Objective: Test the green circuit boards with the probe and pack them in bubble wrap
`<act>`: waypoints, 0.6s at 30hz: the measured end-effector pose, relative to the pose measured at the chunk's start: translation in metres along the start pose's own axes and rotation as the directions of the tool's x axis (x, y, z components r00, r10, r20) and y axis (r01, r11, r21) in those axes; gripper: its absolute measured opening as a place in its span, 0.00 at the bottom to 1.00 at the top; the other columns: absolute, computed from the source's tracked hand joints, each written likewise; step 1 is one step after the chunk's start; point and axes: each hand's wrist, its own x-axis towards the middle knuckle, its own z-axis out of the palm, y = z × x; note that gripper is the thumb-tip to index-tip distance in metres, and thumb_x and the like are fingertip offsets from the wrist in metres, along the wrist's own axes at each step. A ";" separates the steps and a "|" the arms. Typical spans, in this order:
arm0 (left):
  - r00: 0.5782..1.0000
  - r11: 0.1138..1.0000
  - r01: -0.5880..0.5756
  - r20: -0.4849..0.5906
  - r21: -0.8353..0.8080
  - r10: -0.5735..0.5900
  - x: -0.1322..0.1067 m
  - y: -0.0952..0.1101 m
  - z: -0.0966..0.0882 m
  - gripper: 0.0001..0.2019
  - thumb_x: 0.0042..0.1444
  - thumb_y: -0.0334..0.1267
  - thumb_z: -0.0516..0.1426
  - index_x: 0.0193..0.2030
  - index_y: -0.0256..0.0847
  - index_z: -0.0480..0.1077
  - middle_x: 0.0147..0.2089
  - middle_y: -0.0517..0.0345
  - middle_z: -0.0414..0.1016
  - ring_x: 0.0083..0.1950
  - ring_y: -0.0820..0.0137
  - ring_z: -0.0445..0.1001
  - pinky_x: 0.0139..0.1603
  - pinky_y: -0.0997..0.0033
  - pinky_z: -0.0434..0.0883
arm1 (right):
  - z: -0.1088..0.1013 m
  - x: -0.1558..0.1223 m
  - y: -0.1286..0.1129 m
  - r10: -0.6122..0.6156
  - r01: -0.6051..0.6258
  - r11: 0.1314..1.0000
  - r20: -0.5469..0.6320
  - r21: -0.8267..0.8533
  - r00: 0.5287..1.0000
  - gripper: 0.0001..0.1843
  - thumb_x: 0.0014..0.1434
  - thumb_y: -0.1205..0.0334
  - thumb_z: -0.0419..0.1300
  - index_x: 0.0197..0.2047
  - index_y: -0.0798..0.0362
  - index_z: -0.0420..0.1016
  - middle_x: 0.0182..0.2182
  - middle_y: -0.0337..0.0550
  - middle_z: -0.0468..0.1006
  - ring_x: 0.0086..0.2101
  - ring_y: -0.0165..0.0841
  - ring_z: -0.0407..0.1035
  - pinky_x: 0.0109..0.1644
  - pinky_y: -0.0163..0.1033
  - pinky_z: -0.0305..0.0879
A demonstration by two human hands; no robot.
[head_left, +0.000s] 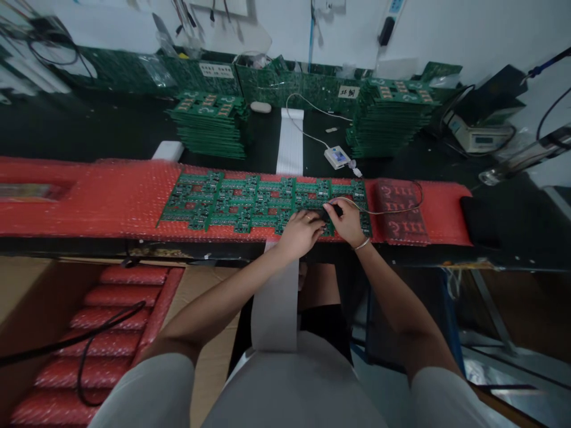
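A row of green circuit boards [232, 202] lies on red bubble wrap along the front of the bench. My right hand [347, 221] is closed on a small black plug [338, 210] over the right part of the row. A thin cable [392, 211] runs from near it and loops back on the right. Close beside it, my left hand [300, 234] rests on the boards with its fingers bent together by the plug. What its fingertips grip, if anything, is hidden. Behind the boards sits a small white device [336, 157] with a lit screen and a cable.
Tall stacks of green boards stand at the back left [209, 128] and back right [390, 119]. A folded bubble-wrap packet [401, 211] lies right of the row. Below left, an open carton [196, 297] holds several red wrapped bundles [120, 295]. A white strip [289, 142] crosses the bench.
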 end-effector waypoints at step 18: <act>0.989 0.995 -0.094 -0.116 -0.026 0.090 -0.047 -0.004 -0.010 0.16 0.65 0.35 0.55 0.58 0.38 0.69 0.60 0.47 0.71 0.61 0.56 0.68 0.60 0.53 0.69 | 0.021 0.024 -0.013 -0.154 0.140 0.988 0.279 0.069 0.948 0.09 0.68 0.57 0.55 0.42 0.49 0.76 0.42 0.45 0.81 0.45 0.38 0.75 0.52 0.44 0.71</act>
